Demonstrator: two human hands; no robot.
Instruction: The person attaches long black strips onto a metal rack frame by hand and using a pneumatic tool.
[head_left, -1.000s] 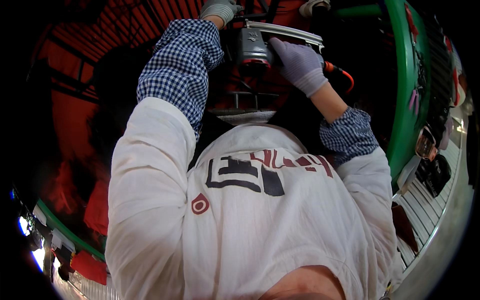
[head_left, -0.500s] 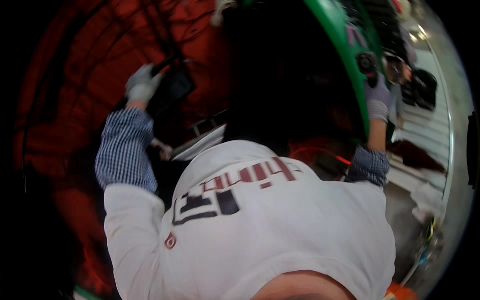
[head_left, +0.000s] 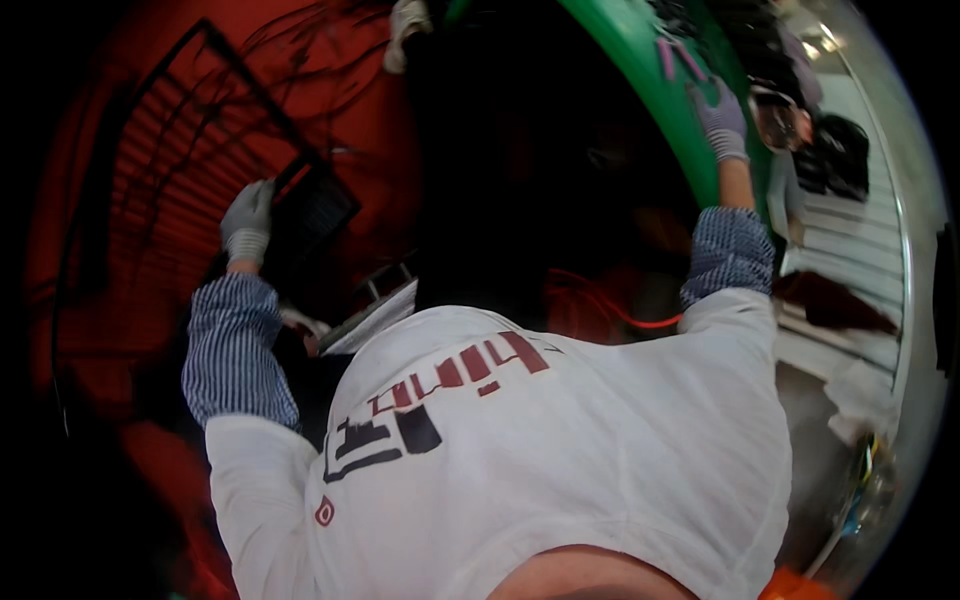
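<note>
My left hand (head_left: pixel 248 220), in a pale grey glove, is at the side of a dark box-like thing (head_left: pixel 318 212) next to a black slatted rack (head_left: pixel 190 120). Its fingers are curled together, and what they hold, if anything, is hidden. My right hand (head_left: pixel 722 120), in a light purple-grey glove, reaches over the edge of a green surface (head_left: pixel 650 90). The fingers are apart with nothing visible between them. Just beyond the fingertips lies a tool with two pink-purple handles (head_left: pixel 680 60).
A red surface with dark cables lies at the left. Another gloved hand (head_left: pixel 405 35) shows at the top. White slatted shelving (head_left: pixel 850 250) at the right holds a black bag (head_left: pixel 842 155) and a dark red cloth (head_left: pixel 835 303). An orange-red hose (head_left: pixel 640 318) curves near my right sleeve.
My right hand has moved up and no longer holds the black round-ended tool; its fingers are apart now. My left hand has shifted slightly down and left, along with the view.
</note>
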